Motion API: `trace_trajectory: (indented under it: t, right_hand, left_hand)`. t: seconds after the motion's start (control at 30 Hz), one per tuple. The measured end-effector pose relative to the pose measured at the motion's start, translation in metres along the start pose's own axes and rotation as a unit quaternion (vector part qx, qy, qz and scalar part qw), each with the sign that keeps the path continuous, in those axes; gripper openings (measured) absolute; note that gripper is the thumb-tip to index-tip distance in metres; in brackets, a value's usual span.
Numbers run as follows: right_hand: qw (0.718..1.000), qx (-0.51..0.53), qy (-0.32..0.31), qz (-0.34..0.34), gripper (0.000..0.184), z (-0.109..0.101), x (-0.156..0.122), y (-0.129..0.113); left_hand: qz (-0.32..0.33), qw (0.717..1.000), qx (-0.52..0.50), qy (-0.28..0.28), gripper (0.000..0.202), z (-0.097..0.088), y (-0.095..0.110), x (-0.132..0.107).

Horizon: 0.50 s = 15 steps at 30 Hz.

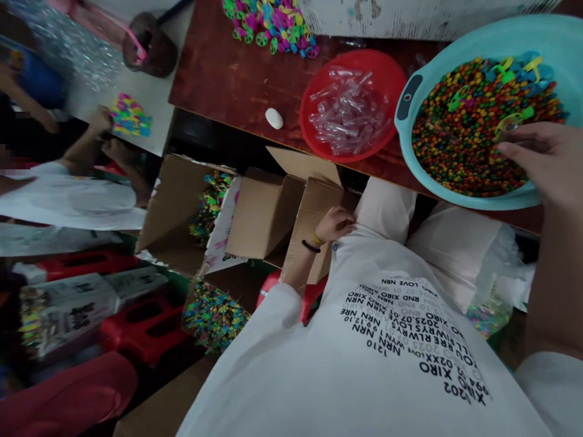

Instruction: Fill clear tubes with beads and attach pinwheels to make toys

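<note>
My right hand [542,161] reaches over the rim of a teal plastic basin [407,100], its fingertips just above a heap of small multicoloured beads [464,139]. Closest to those fingertips is a yellow-green plastic piece [511,123]. Nothing shows in its fingers, and the thumb is hidden. My left hand [336,223], with a yellow band and a black bracelet at the wrist, rests low by a cardboard flap [314,224]. It holds nothing visible. A red bowl [359,60] of clear plastic tubes [348,112] stands left of the basin.
A heap of colourful plastic pinwheels [268,24] and a white egg-shaped object [274,118] lie on the brown wooden table [228,79]. Open cardboard boxes [264,212] below hold colourful parts. At left, a co-worker's hand [99,119] reaches towards colourful pieces [130,116].
</note>
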State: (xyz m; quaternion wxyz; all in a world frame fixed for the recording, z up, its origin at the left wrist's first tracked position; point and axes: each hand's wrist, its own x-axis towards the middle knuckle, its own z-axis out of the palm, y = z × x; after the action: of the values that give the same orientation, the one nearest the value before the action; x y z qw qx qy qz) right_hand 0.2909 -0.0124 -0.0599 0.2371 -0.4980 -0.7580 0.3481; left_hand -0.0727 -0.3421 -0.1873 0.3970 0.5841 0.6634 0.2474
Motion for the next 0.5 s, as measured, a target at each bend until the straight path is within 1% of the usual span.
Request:
trace_trajectory:
  t: [0.03,0.07,0.1,0.13,0.17,0.23,0.27,0.3,0.33,0.4,0.43,0.5]
  right_hand:
    - [1.0,-0.005,-0.003,-0.006,0.029,0.0,0.0,-0.001]
    - [1.0,-0.007,-0.004,-0.01,0.029,0.0,-0.001,-0.003]
    - [1.0,-0.007,-0.006,-0.011,0.029,0.0,-0.002,-0.005]
    - [1.0,-0.005,-0.008,-0.009,0.029,-0.001,-0.002,-0.007]
    - [1.0,-0.001,-0.009,-0.005,0.029,-0.001,-0.003,-0.01]
    - [1.0,0.0,-0.009,0.001,0.027,-0.001,-0.003,-0.016]
    - [1.0,0.001,-0.008,0.003,0.026,-0.001,-0.003,-0.019]
    - [1.0,0.006,-0.005,0.007,0.025,0.0,-0.002,-0.021]
    - [1.0,0.011,-0.002,0.011,0.024,0.0,-0.001,-0.022]
    - [1.0,0.025,0.002,0.015,0.023,0.001,0.001,-0.022]
    - [0.999,0.031,0.005,0.011,0.022,0.002,0.001,-0.021]
    - [0.999,0.038,0.008,-0.005,0.02,0.003,0.003,-0.018]
  left_hand:
    - [0.032,0.998,0.053,-0.027,0.029,-0.003,0.006,0.005]
    - [0.051,0.993,0.098,-0.036,0.026,-0.004,0.014,0.011]
    - [0.053,0.99,0.128,-0.019,0.023,-0.003,0.021,0.02]
    - [0.043,0.988,0.15,0.018,0.02,-0.001,0.029,0.031]
    - [0.026,0.984,0.164,0.069,0.017,0.002,0.037,0.045]
    - [-0.02,0.972,0.166,0.165,0.012,0.011,0.049,0.077]
    - [-0.049,0.967,0.156,0.195,0.01,0.016,0.053,0.091]
    - [-0.085,0.964,0.138,0.21,0.008,0.021,0.055,0.103]
    - [-0.126,0.962,0.115,0.214,0.007,0.024,0.055,0.11]
    - [-0.204,0.955,0.072,0.203,0.007,0.028,0.05,0.111]
    - [-0.228,0.954,0.056,0.188,0.007,0.028,0.046,0.106]
    - [-0.23,0.962,0.037,0.144,0.008,0.024,0.039,0.091]
